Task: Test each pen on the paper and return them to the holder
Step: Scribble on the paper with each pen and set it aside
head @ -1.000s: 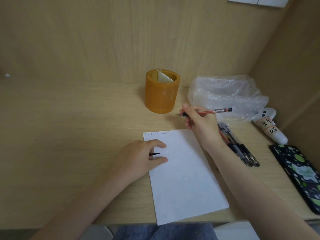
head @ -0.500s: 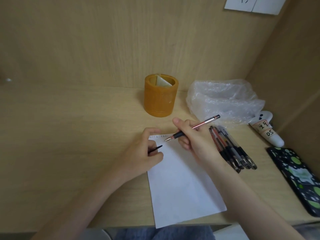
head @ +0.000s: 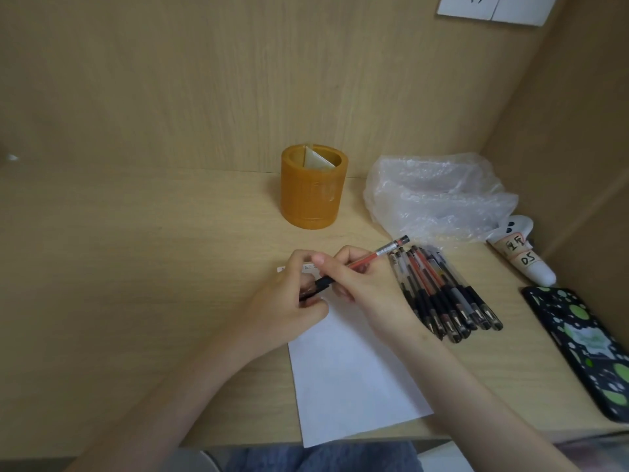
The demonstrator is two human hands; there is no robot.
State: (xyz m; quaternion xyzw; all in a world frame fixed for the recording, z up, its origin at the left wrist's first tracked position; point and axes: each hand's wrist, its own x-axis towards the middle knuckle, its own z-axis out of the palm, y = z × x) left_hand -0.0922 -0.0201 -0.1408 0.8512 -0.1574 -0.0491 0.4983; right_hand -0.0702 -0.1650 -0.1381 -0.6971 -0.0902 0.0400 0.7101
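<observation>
Red pen (head: 364, 263), pinched in right hand (head: 367, 291), seems to enter the cap (head: 306, 296) that left hand (head: 282, 301) grips; next, far holder (head: 313, 189).

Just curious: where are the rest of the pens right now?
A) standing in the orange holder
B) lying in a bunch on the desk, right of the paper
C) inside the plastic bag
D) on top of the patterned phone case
B: the pens lie bunched on the desk just right of the paper, beside the right hand, and none sticks out of the orange holder.
</observation>
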